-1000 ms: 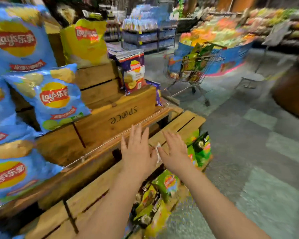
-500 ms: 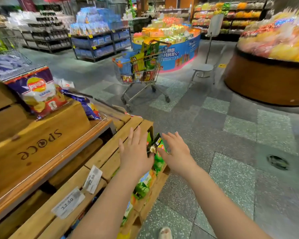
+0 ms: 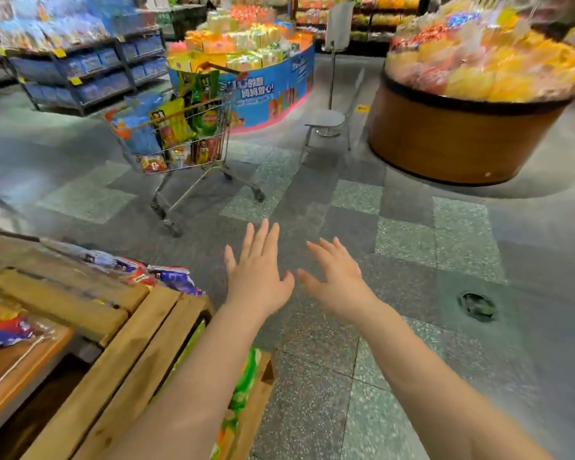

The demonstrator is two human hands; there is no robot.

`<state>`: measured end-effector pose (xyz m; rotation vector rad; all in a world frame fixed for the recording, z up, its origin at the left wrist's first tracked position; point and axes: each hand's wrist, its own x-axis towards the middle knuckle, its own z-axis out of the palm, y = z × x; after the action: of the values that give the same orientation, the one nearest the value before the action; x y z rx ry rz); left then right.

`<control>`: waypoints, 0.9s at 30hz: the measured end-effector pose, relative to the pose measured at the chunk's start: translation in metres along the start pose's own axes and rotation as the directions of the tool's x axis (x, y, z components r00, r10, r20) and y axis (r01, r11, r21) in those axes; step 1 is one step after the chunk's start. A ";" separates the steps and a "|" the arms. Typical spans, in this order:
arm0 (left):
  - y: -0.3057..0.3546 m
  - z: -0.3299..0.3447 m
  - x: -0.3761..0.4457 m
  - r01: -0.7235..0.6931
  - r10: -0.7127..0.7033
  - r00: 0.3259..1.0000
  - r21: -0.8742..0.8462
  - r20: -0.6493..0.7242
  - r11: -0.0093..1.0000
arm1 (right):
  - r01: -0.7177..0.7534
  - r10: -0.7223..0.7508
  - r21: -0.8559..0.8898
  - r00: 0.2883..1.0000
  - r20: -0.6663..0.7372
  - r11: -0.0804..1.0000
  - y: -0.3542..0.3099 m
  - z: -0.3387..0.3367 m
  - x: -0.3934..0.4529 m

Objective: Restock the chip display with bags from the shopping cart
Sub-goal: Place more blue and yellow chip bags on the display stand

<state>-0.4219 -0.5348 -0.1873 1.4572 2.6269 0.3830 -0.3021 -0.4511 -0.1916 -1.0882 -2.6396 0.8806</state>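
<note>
We see even indoor light with soft shadows. Motion blur smears the shelves and heaped displays far beyond our left hand (image 3: 258,280) and right hand (image 3: 337,280). The hands themselves look fairly sharp. Wide-angle distortion bends the floor (image 3: 412,327) tiles outward beside them.

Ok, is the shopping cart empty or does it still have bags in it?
Still loaded. The shopping cart holds blue, yellow, green and red chip bags piled above its rim.

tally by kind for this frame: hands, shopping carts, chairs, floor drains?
Hands: 2 (left hand, right hand, both empty)
Shopping cart: 1
Chair: 1
Floor drain: 1
Total: 5
</note>
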 end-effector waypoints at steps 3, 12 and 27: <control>0.024 0.017 0.066 -0.040 0.040 0.999 0.005 0.017 0.999 | -0.012 0.012 -0.023 1.000 -0.016 1.000 0.036 -0.017 0.056; 0.059 0.036 0.272 0.076 -0.075 0.997 0.031 -0.034 0.997 | 0.106 -0.103 -0.081 0.994 0.039 0.991 0.105 -0.093 0.271; -0.113 -0.011 0.549 0.505 -0.499 0.844 -0.022 -0.193 0.863 | 0.460 -0.420 -0.106 0.866 0.272 0.881 0.001 -0.053 0.643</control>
<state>-0.8087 -0.1296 -0.1950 0.7034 3.0370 0.4413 -0.7490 0.0148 -0.1988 -0.3722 -3.0230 0.7383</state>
